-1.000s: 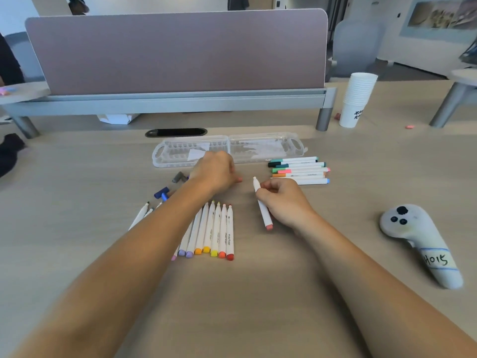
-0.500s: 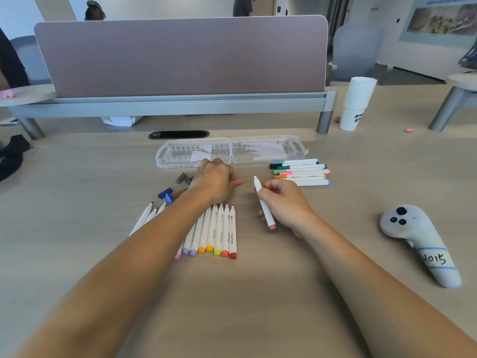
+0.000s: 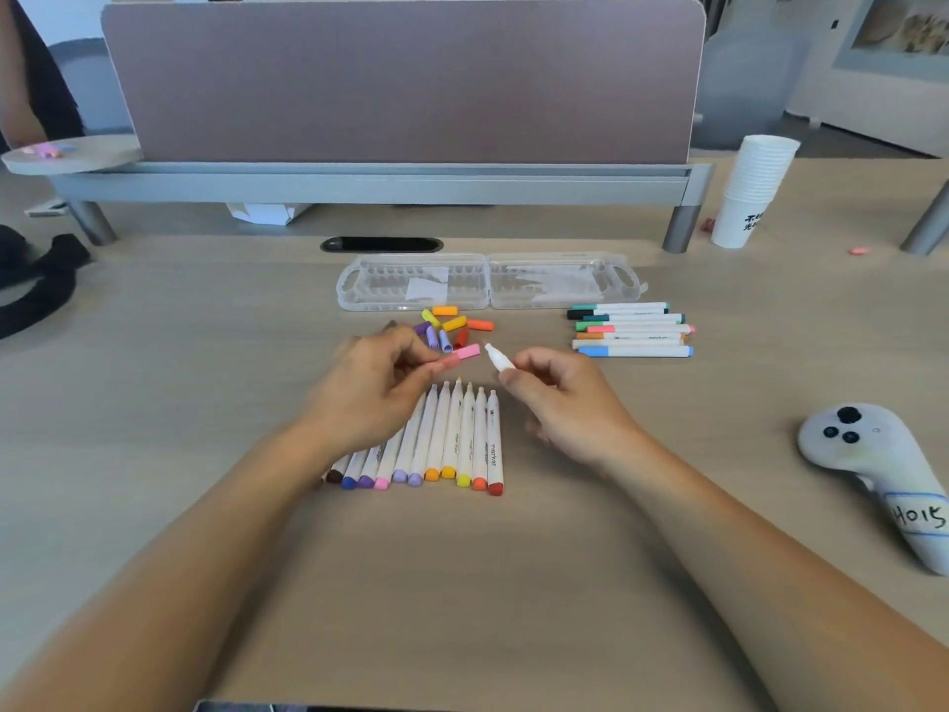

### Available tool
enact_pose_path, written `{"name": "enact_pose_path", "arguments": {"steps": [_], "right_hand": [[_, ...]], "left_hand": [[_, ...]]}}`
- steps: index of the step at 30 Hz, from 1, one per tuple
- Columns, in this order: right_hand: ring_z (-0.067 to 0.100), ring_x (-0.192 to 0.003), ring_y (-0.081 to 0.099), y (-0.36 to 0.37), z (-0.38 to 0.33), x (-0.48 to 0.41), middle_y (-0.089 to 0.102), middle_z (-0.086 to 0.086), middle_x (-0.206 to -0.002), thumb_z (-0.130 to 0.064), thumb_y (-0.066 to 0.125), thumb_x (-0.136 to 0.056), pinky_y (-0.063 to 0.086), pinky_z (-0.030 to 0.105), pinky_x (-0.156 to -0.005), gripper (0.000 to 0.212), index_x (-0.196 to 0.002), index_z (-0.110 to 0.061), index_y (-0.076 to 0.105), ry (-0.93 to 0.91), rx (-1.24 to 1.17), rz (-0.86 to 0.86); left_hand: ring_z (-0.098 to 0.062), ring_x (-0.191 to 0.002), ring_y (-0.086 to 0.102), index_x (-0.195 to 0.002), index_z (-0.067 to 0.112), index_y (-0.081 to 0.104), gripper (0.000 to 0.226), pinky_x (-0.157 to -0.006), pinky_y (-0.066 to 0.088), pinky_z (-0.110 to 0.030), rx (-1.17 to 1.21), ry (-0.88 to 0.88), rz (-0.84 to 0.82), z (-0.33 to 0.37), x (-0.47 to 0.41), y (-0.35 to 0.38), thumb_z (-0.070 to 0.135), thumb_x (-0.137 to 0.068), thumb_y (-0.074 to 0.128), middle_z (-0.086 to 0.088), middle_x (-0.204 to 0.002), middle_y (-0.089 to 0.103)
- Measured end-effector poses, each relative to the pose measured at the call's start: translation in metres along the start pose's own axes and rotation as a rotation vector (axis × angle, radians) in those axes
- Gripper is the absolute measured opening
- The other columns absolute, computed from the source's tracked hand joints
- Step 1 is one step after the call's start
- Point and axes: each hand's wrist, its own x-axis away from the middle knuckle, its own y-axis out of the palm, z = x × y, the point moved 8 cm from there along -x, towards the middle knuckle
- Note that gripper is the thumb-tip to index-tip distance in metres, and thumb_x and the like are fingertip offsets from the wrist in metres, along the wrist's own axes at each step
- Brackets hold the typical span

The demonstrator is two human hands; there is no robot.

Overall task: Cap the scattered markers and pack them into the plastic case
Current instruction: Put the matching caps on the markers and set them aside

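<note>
- A pink cap point(image 3: 462, 355) is pinched in the left grip point(image 3: 377, 395) over the desk point(image 3: 154, 403).
- An uncapped white marker point(image 3: 499, 359) is held in the right grip point(image 3: 570, 403), its tip just beside the cap.
- The plastic case point(image 3: 359, 287) is laid open behind them, apart from both.

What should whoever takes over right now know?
Left hand pinches a pink cap; right hand holds an uncapped white marker, tip facing the cap, not yet joined.
Loose caps lie before the open plastic case; uncapped markers in a row near the hands; capped markers right of the caps.
Done: that capped batch. Left: cap the held marker and the row, pack all; no markers seen in the case.
</note>
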Motion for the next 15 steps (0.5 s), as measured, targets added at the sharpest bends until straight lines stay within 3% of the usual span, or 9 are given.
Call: {"name": "enact_pose_path", "arguments": {"steps": [5,10,15], "right_hand": [[0.006,-0.062,0.052,0.009,-0.003,0.002,0.061,-0.013,-0.068,-0.037,0.06,-0.096,0.046,0.033,-0.063,0.017,-0.082,-0.031,0.069,-0.1,0.187,-0.098],[0.004,-0.066,0.055,0.008,-0.004,0.003,0.066,-0.011,-0.074,-0.035,0.06,-0.096,0.047,0.029,-0.067,0.016,-0.083,-0.033,0.069,-0.13,0.272,-0.106],[0.014,-0.078,0.062,0.007,-0.003,0.003,0.071,-0.006,-0.084,-0.036,0.061,-0.095,0.053,0.04,-0.075,0.015,-0.091,-0.028,0.073,-0.174,0.327,-0.122]], "left_hand": [[0.001,-0.065,0.058,-0.078,0.041,0.059,0.017,-0.056,0.039,-0.01,-0.033,0.077,-0.016,0.007,0.0,-0.002,0.033,-0.089,0.07,0.012,-0.078,0.068],[0.001,-0.065,0.058,-0.078,0.046,0.055,0.022,-0.055,0.041,-0.012,-0.031,0.141,-0.027,0.013,0.002,-0.001,0.032,-0.088,0.069,0.01,-0.079,0.07],[-0.01,-0.079,0.068,-0.078,0.05,0.057,0.016,-0.068,0.057,-0.04,-0.001,0.156,-0.05,0.011,0.003,0.001,0.04,-0.086,0.065,0.012,-0.085,0.072]]}}
